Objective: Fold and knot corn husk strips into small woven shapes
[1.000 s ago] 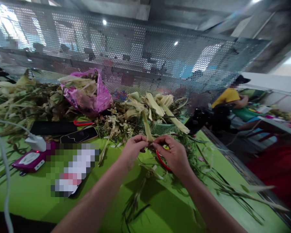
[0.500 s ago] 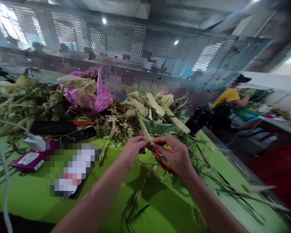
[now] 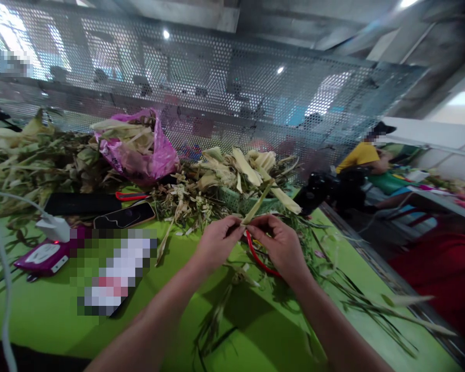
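Note:
A narrow strip of pale green corn husk (image 3: 256, 204) stands slanted up and to the right, its lower end pinched between both hands. My left hand (image 3: 219, 238) is closed on it from the left, thumb and fingertips meeting at the base. From the right, my right hand (image 3: 279, 240) pinches the same spot, fingers curled. Below and partly behind the right hand shows a red curved handle (image 3: 258, 256), perhaps of scissors. Beyond the hands, a green basket (image 3: 236, 199) holds a heap of dry corn husks (image 3: 245, 166).
A pink plastic bag (image 3: 165, 150) of husks and a leafy heap (image 3: 70, 160) lie at the back left. Phones (image 3: 126, 215), a red cutter (image 3: 130, 196) and a purple power strip (image 3: 42, 257) lie left. Loose stems (image 3: 375, 302) lie right. A person in yellow (image 3: 360, 156) sits beyond.
The husk strip has swung from leaning up-left to leaning up-right. Both hands stay together at its base, with the fingers slightly shifted.

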`<state>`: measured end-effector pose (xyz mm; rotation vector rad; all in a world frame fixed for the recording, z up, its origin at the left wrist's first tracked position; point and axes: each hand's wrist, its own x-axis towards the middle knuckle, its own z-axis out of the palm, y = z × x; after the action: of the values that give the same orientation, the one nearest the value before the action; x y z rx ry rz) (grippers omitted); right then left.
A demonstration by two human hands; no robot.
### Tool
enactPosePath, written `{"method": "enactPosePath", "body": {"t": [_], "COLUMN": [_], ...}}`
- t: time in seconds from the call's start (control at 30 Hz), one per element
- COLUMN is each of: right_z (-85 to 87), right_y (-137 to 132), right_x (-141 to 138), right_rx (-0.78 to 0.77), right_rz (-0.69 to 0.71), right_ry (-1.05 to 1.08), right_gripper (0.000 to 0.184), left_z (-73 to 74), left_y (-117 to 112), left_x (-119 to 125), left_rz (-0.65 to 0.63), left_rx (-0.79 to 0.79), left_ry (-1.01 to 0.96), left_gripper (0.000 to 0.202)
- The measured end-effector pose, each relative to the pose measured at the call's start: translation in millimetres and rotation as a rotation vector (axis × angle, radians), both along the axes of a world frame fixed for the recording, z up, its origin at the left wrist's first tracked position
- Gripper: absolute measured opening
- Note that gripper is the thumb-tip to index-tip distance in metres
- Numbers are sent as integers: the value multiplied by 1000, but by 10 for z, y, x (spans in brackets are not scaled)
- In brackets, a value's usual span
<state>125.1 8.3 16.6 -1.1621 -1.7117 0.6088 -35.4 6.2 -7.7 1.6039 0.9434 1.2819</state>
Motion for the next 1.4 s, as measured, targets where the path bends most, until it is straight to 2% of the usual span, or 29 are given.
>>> {"method": "enactPosePath", "body": {"t": [0.1, 0.2, 0.3, 0.47, 0.6, 0.73, 0.93, 1.07, 1.13, 1.23, 1.3, 1.4], "right_z": [3, 12, 1, -92, -142, -120, -34, 34, 47, 8, -44, -107], "right_y": [8, 5, -13, -39, -43, -48, -4, 110, 153, 161, 140, 99], "right_x": [0, 4, -15, -144, -229, -250, -188, 120, 321, 515, 525, 423], "right_rx": [-58, -102, -105, -189, -250, -267, -203, -17, 21, -141, -245, -318], "right_rz": [69, 131, 88, 33, 53, 68, -33, -192, -233, -125, -75, -67], "right_ry": [98, 89, 108, 385, 526, 517, 460, 441, 256, -381, -752, -1038], "right_gripper": [25, 18, 14, 17, 17, 21, 21, 22, 21, 17, 20, 33], "left_z": [-31, -35, -9, 52, 57, 47, 37, 77, 110, 146, 154, 147], "left_y": [22, 27, 8, -28, -34, -27, 1, 41, 61, 81, 87, 89], "left_x": [-19, -35, -15, 56, 55, 35, 18, -93, -171, -261, -290, -301], "left_rz": [-16, -33, -8, 82, 99, 64, 68, 109, 156, 189, 187, 177], "left_rx": [37, 48, -31, -174, -188, -198, -236, -313, -315, -302, -316, -347], "left_ry": [27, 44, -66, -318, -355, -325, -299, -425, -500, -577, -625, -660], "left_gripper": [17, 15, 12, 20, 22, 19, 13, 15, 16, 18, 19, 21]}}
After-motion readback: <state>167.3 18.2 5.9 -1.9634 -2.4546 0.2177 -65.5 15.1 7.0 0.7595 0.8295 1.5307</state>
